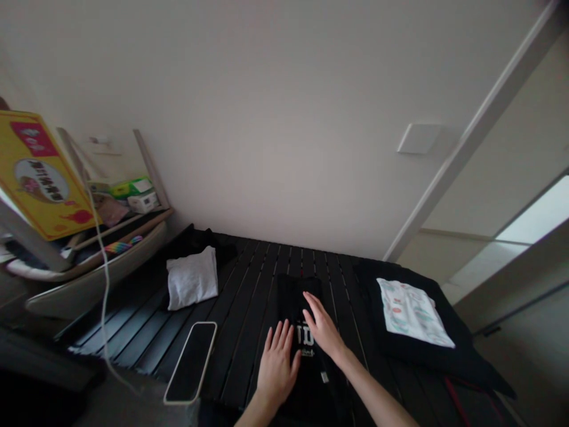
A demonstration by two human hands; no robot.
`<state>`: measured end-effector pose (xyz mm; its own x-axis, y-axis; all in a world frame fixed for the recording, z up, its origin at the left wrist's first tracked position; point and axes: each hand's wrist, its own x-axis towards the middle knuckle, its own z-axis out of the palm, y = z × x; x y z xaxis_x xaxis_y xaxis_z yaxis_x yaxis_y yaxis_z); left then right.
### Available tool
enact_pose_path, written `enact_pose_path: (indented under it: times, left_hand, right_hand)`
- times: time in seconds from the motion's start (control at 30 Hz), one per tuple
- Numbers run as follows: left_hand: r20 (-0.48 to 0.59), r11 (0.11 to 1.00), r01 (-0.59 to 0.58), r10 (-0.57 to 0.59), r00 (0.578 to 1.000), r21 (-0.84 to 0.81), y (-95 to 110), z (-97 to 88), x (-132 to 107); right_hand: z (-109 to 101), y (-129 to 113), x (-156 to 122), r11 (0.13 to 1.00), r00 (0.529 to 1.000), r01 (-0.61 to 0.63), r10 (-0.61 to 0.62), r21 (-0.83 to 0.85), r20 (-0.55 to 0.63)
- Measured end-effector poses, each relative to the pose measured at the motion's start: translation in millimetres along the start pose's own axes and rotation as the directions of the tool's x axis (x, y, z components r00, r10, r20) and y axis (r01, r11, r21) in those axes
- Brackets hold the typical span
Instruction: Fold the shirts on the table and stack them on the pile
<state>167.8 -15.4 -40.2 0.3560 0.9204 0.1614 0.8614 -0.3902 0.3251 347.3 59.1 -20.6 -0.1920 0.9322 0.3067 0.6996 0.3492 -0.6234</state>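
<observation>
A black garment (306, 379) with white lettering is spread in a narrow folded strip on the dark slatted table, right in front of me. My left hand (278, 362) lies flat on its left side with the fingers stretched out. Resting on its right side is my right hand (323, 326), its fingers extended and slightly apart, near the lettering. A small white label shows on the cloth below my right hand. Neither hand grips anything.
A phone (191, 363) with a pale rim lies to the left. Behind it is a folded grey cloth (192, 279) beside black fabric. On the right, a white printed garment (413, 313) sits on black cloth (448, 362). A white cable (105, 284) hangs by a shelf with a yellow box (42, 178).
</observation>
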Motion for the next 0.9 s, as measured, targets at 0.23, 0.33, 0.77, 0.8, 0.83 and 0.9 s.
enact_pose_path:
  times: [0.23,0.33,0.77,0.8,0.83,0.9]
  left_hand:
    - [0.003,1.0,-0.001,0.001,1.0,-0.014,2.2,-3.0,1.6]
    - [0.075,0.994,-0.094,0.099,0.992,-0.064,-0.2,-13.8,-10.5]
    - [0.208,0.905,-0.419,0.425,0.881,-0.074,-24.0,-48.9,-92.5]
    - [0.198,0.903,-0.42,0.43,0.881,-0.092,-22.8,-52.4,-94.0]
    - [0.206,0.905,-0.407,0.424,0.882,-0.12,-20.6,-57.1,-95.0]
    - [0.282,0.916,-0.347,0.394,0.875,-0.203,-14.2,-70.2,-95.7]
  right_hand:
    - [-39.1,-13.0,-99.8,0.972,0.885,0.17,-0.078,-0.163,0.459]
    - [-31.4,-13.2,-144.7,0.901,0.824,0.386,-0.24,-0.198,0.512]
    - [-38.9,-8.6,-191.8,0.798,0.82,0.544,-0.442,-0.259,0.364]
    - [-35.6,-9.0,-192.9,0.822,0.84,0.509,-0.408,-0.256,0.359]
    - [-32.5,-8.9,-193.9,0.846,0.857,0.471,-0.371,-0.251,0.358]
    - [-31.0,-9.5,-194.4,0.889,0.862,0.406,-0.296,-0.211,0.412]
